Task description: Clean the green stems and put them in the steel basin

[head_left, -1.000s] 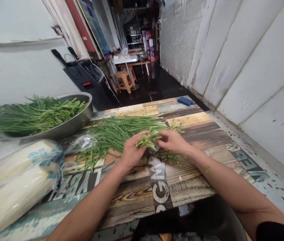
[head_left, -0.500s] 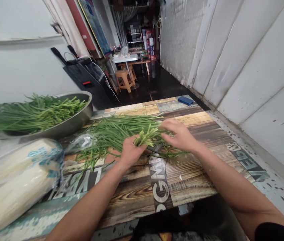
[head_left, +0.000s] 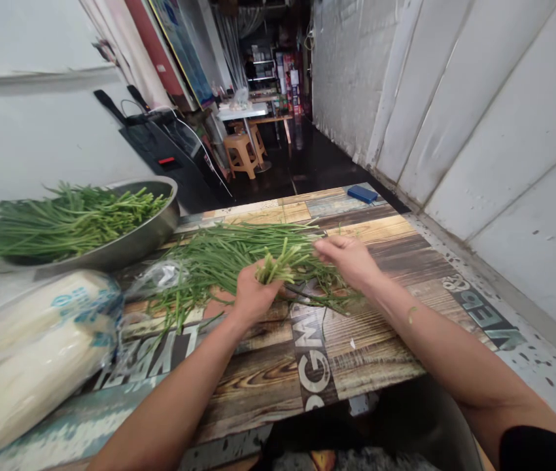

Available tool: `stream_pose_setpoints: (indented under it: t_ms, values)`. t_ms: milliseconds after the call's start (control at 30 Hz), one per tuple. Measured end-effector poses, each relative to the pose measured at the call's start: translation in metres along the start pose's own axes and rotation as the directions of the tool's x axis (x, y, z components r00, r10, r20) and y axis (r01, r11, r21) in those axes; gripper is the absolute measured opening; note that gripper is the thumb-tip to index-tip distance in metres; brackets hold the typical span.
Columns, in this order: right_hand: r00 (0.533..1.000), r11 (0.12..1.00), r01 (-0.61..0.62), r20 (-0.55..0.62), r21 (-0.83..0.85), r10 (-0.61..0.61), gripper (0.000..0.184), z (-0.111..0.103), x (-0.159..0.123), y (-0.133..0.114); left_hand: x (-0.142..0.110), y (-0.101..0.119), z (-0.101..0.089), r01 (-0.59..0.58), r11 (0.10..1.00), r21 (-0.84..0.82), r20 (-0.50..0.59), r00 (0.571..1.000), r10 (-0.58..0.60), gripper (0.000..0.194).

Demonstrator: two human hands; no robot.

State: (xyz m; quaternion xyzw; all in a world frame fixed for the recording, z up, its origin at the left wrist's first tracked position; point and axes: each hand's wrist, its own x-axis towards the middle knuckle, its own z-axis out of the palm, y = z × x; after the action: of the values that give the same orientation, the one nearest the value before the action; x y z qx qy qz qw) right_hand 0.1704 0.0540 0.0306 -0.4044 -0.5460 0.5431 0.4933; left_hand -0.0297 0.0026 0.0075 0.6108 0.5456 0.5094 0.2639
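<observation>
My left hand (head_left: 253, 293) is wrapped round a bunch of garlic chives (head_left: 282, 263), whose pale cut ends stick out to the right above the fist. Just right of those ends, my right hand (head_left: 345, 258) has its thumb and fingers pinched together. Whatever lies in that pinch, if anything, is too small to make out. Behind and left of both hands, a loose heap of chives (head_left: 219, 252) spreads over the table. Thin scraps of trimmings (head_left: 330, 288) lie under and between the hands, beside a dark thin object that is partly covered.
A metal basin (head_left: 145, 239) piled with chives stands at the left. Nearer me are plastic-wrapped white packs (head_left: 52, 347) and a crumpled clear bag (head_left: 160, 278). A small blue box (head_left: 362, 193) sits at the far edge of the wood-patterned table (head_left: 258, 386).
My right hand has drawn slightly away from the stem ends, and its fingers are more closed. My left hand has shifted a little left with the bunch. A scrap now shows on my right forearm.
</observation>
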Motion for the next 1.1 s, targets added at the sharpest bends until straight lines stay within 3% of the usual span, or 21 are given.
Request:
stream_pose_setpoints:
  t_ms: [133,233,333,400,500,567,700,833,900,1100]
  values:
    - [0.98,0.999,0.037,-0.196,-0.039,-0.044,0.042,-0.025,0.014,-0.008,0.0,0.001,-0.001,0.03,0.999,0.018,-0.058,0.998,-0.029,0.02]
    - [0.99,0.944,0.066,-0.097,-0.323,-0.103,0.048,-0.039,0.019,-0.009,0.0,0.003,0.0,0.01,1.0,0.002,-0.102,0.995,-0.01,0.022]
    - [0.974,0.712,0.205,0.07,-0.671,-0.214,0.032,-0.044,0.023,0.003,0.0,0.003,0.002,-0.012,1.0,-0.006,-0.136,0.991,0.011,0.024]
    - [0.956,0.538,0.262,0.14,-0.801,-0.258,0.015,-0.045,0.027,0.015,0.0,0.003,0.002,-0.025,1.0,-0.007,-0.13,0.991,0.024,0.023]
    - [0.958,0.434,0.266,0.186,-0.861,-0.218,0.009,-0.044,0.031,0.027,0.001,0.003,0.002,-0.039,0.999,-0.02,-0.107,0.994,0.037,0.021]
    - [0.939,0.451,0.315,0.204,-0.835,-0.277,0.01,-0.043,0.03,0.025,0.0,0.004,0.002,-0.032,0.999,-0.023,-0.111,0.993,0.029,0.022]
    - [0.826,0.521,0.536,0.284,-0.664,-0.487,0.01,-0.033,0.019,0.006,0.0,0.006,0.003,-0.013,1.0,-0.021,-0.18,0.984,0.009,0.024]
    - [0.774,0.606,0.631,0.351,-0.484,-0.526,0.012,-0.017,0.0,-0.011,0.0,0.012,0.003,-0.052,0.998,-0.028,-0.219,0.975,0.044,0.028]
    - [0.782,0.666,0.622,0.369,-0.412,-0.502,0.012,-0.01,-0.006,-0.013,0.0,0.013,0.002,-0.073,0.997,0.003,-0.187,0.98,0.072,0.028]
    - [0.893,0.838,0.435,0.277,-0.331,-0.355,0.012,0.0,-0.01,-0.003,-0.001,-0.001,0.001,-0.057,0.998,-0.012,-0.028,0.998,0.057,0.021]
